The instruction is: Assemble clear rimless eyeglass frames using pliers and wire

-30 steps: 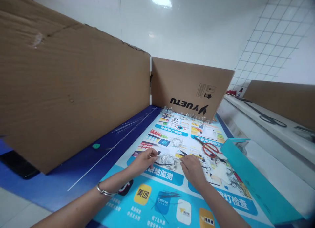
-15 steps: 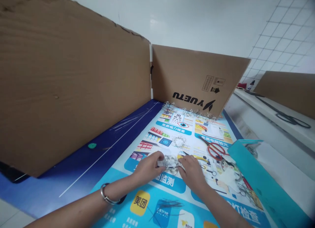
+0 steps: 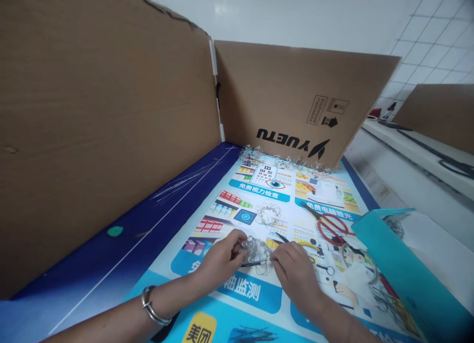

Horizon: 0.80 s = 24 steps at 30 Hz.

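Clear beads bunched on thin wire form a small beaded piece (image 3: pixel 255 250) above the printed sheet. My left hand (image 3: pixel 224 256), with a silver bangle at the wrist, pinches its left side between thumb and fingers. On the other side, my right hand (image 3: pixel 294 269) has its fingertips pressed together at the thin wire (image 3: pixel 263 268) that loops out of the piece. The exact grip of the right fingertips is partly hidden. Just beyond lies a ring of clear beads (image 3: pixel 269 213). Yellow-handled pliers (image 3: pixel 307 244) lie behind my right hand, partly covered by it.
Red-handled scissors (image 3: pixel 331 229) lie to the right, beside a teal open box (image 3: pixel 411 269). Several beaded pieces (image 3: pixel 285 163) line the foot of the back cardboard panel (image 3: pixel 296 96). Another tall panel (image 3: pixel 111 126) stands left. Dark wire pieces (image 3: pixel 255 334) lie at the front.
The view has shifted slightly. My right hand has drawn a little away from the beaded piece, and the wire loops below it show more. My left hand keeps its pinch.
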Each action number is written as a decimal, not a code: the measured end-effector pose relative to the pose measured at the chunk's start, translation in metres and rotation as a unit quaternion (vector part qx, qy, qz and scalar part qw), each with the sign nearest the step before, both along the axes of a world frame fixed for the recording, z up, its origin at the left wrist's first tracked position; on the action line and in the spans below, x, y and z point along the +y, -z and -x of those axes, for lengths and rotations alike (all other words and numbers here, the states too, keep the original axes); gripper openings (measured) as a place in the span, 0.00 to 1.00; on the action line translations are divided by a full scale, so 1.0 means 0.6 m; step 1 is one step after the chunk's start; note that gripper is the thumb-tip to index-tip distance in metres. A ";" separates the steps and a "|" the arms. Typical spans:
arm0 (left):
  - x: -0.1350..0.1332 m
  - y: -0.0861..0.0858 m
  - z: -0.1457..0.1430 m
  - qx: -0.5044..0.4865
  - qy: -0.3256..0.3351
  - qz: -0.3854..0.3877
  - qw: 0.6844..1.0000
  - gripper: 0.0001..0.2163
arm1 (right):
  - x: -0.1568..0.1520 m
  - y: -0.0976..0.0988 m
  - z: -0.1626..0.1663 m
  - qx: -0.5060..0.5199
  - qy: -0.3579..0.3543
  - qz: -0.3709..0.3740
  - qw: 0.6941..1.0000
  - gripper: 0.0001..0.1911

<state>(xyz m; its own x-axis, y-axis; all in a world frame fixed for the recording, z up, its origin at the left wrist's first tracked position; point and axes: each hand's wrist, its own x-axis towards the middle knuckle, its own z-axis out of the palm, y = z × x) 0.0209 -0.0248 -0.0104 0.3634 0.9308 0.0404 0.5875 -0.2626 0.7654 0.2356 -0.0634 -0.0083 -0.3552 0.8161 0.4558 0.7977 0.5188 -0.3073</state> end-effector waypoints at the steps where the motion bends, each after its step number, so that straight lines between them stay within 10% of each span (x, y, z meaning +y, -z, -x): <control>1: 0.001 0.001 0.002 0.003 0.003 -0.007 1.000 0.11 | -0.001 -0.001 -0.002 -0.002 -0.011 -0.017 1.000 0.06; 24: 0.022 -0.028 0.046 0.138 0.164 -0.139 0.967 0.11 | -0.008 -0.006 -0.005 -0.165 -0.098 -0.020 0.981 0.09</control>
